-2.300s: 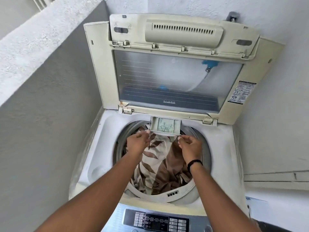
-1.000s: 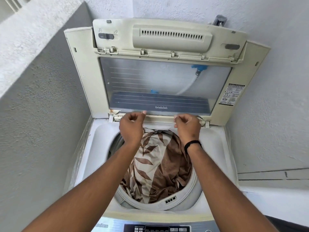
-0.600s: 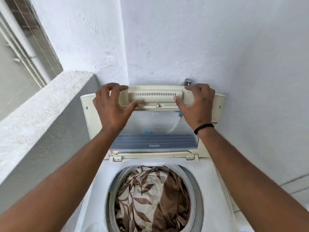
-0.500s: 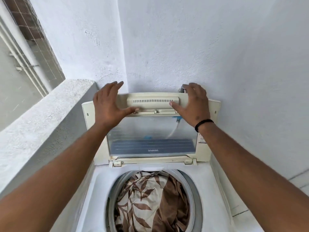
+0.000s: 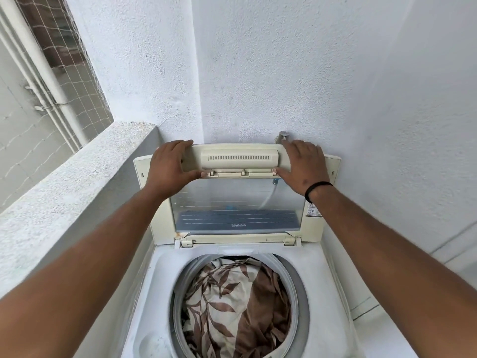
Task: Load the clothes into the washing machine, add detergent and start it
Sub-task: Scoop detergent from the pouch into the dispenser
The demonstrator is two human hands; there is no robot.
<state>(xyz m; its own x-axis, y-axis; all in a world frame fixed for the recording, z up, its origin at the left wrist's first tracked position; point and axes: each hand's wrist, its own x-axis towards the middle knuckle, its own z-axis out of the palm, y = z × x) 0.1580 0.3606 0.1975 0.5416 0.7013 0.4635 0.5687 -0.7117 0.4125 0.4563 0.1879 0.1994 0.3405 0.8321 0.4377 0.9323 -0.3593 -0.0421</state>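
Note:
The white top-loading washing machine (image 5: 327, 293) stands before me with its cream lid (image 5: 240, 215) raised upright against the wall. Brown and cream leaf-patterned clothes (image 5: 232, 306) fill the drum. The detergent drawer (image 5: 238, 249) sits flush at the back of the opening. My left hand (image 5: 170, 164) grips the folded top panel of the lid at its left end, fingers over the top edge and thumb underneath. My right hand (image 5: 303, 164), with a black band on the wrist, grips the right end the same way.
A rough concrete ledge (image 5: 64, 182) runs close along the machine's left side. White walls close in behind and to the right. A metal tap (image 5: 282, 135) juts from the wall just above the lid, by my right fingers. A netted opening with a pipe (image 5: 51, 73) lies at upper left.
The detergent drawer, pulled out at first, is now pushed in. Both hands rose from the drawer to the lid's top panel and now hold it. My view has tilted upward.

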